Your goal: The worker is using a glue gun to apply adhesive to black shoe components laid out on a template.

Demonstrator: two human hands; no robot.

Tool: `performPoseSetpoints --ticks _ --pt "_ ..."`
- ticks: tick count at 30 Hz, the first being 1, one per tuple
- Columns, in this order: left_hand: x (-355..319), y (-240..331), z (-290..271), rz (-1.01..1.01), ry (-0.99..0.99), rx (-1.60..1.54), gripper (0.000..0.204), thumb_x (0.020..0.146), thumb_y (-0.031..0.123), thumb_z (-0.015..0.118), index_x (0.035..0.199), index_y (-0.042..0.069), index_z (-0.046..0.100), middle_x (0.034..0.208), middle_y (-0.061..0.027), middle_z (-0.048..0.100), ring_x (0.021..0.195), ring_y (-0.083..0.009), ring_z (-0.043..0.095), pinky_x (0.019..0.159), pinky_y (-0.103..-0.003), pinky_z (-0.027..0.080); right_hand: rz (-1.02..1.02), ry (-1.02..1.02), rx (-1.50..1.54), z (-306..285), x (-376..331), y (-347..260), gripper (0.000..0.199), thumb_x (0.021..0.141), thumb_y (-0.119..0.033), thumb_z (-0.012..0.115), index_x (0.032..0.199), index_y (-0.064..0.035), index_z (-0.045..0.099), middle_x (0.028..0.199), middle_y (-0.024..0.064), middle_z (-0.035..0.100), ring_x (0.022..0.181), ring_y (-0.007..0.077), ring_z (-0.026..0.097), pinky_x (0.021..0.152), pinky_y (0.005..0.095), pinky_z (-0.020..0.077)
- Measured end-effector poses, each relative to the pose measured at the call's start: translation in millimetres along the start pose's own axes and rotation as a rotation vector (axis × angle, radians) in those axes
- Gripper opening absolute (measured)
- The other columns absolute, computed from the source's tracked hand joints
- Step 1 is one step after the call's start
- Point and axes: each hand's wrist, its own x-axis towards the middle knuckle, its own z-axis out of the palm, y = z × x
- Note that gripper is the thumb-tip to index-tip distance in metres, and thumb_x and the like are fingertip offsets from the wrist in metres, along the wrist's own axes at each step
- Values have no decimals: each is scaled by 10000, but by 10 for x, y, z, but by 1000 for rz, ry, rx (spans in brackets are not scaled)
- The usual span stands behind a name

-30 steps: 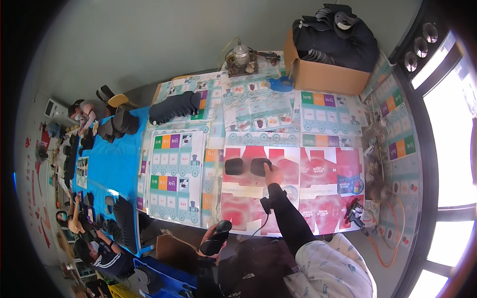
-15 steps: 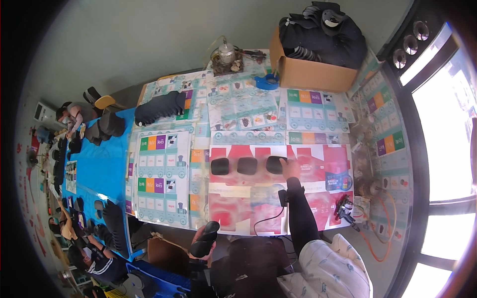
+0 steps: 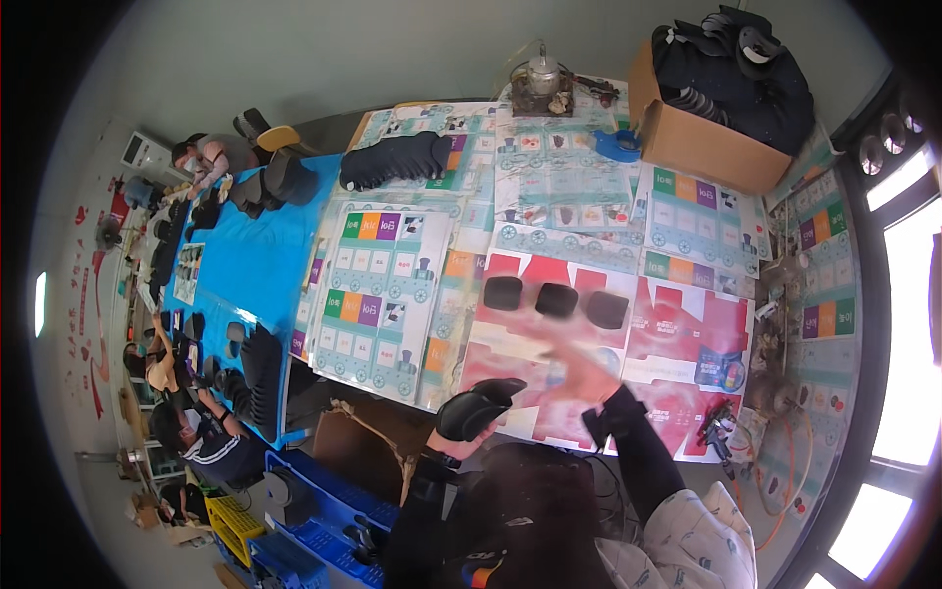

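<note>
My left hand is closed around a few black curved pads, held over the table's near edge. Bare and blurred, my right hand hovers over the red-and-white printed sheet with its fingers apart. Beyond it, three black pads lie in a row on that sheet: a left one, a middle one and a right one. The right hand is just nearer to me than this row and holds nothing that I can see.
A spray gun with an orange hose is at the sheet's right. Farther back are a long stack of black pads, a blue tape dispenser, a metal pot and a full cardboard box. People work along a blue-covered table.
My right hand has left the third pad on the sheet and come back toward my left hand. The pads in the left hand have lifted and tilted. My view has shifted left.
</note>
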Motion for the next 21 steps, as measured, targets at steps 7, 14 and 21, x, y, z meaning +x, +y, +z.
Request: performPoseSetpoints --ticks 7,14,21 --pt "-16 102 490 59 -58 118 459 1028 350 548 1348 22 553 1275 -128 654 1150 -273 636 941 -375 554 118 -6 260 569 -67 276 446 830 -28 822 1248 -28 667 1116 6 723 1055 83 595 999 294 469" --pt "3 -54 636 356 -12 326 444 1028 226 533 1402 -12 516 1352 -141 607 1209 -233 607 1026 -393 490 269 201 319 603 -313 375 352 977 -169 689 1278 5 631 1159 20 696 1058 90 588 962 281 481" --pt "16 -247 685 409 74 405 342 977 58 625 1313 5 589 1250 -117 671 1093 -253 685 900 -400 594 255 519 -23 107 -514 767 236 965 -237 701 955 -2 715 815 52 691 766 111 602 735 305 505"
